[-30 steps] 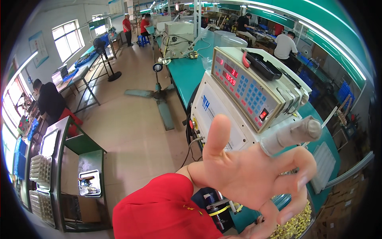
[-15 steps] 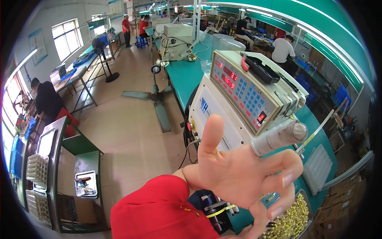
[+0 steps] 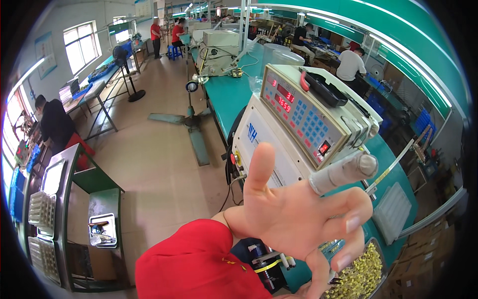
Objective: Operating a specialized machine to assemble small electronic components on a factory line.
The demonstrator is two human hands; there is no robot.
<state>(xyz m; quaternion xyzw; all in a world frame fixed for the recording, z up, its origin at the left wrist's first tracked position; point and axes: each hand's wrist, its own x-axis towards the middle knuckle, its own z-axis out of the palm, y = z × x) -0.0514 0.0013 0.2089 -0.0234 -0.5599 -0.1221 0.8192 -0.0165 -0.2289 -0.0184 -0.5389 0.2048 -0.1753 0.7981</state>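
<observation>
Since the earlier frame, the left hand [image 3: 294, 219] has drifted a little left, baring more of the yellow parts [image 3: 366, 266]; the machine [image 3: 276, 142] sits slightly farther left in view too. That hand is spread palm toward the wearer: thumb up, index finger in a grey cover [image 3: 341, 175] pointing right, the other fingers loosely curled, nothing seen in the palm. What seems to be the right hand [image 3: 301, 292] shows only as a sliver at the near edge; I cannot tell whether it grips anything. The parts lie heaped in a tray [image 3: 384, 271], near and right, with a black cylinder [image 3: 273, 280] to their left.

To work well here, I would keep the cover snug, the curled fingers relaxed, and the wrist above the tray's rim. Parts this small look easy to scatter, so slow, light fingertip contact would suit, with the red sleeve [image 3: 199, 264] off the cylinder.
</observation>
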